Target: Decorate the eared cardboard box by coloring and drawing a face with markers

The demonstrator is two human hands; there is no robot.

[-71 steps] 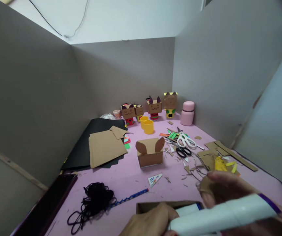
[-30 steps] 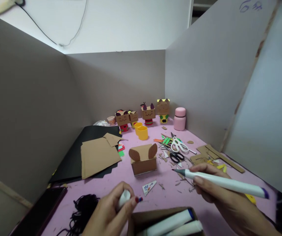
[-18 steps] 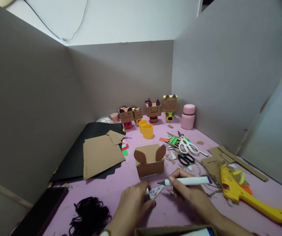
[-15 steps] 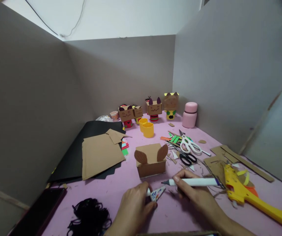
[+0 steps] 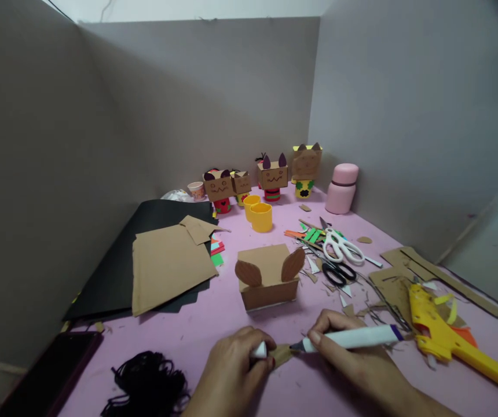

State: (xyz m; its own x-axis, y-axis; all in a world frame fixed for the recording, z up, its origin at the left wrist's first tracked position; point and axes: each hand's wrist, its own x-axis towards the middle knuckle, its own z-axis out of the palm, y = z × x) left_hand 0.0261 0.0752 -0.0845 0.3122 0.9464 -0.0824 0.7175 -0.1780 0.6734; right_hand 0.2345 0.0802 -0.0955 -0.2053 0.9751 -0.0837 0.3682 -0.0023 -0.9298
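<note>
My right hand (image 5: 353,356) is closed round a white marker (image 5: 357,338) with a purple end. The marker's dark tip meets the right end of a small cardboard piece (image 5: 280,354). My left hand (image 5: 238,365) pinches that piece low over the table, its brown side up, and also keeps a white marker cap (image 5: 259,350) between its fingers. Just beyond my hands stands a cardboard box (image 5: 270,296) with two leaf-shaped brown ears (image 5: 292,264) on its front edge.
Black yarn (image 5: 147,385) and a phone (image 5: 49,373) lie at left, below cardboard sheets (image 5: 173,266). On the right are a yellow glue gun (image 5: 435,330), white scissors (image 5: 342,248), black-handled scissors (image 5: 339,273) and scraps. Yellow rings (image 5: 261,218), box-headed figures (image 5: 273,176) and a pink flask (image 5: 341,190) stand behind.
The small piece has turned over from its printed white side to plain brown. The marker tip has come down onto it. My view has tilted down slightly.
</note>
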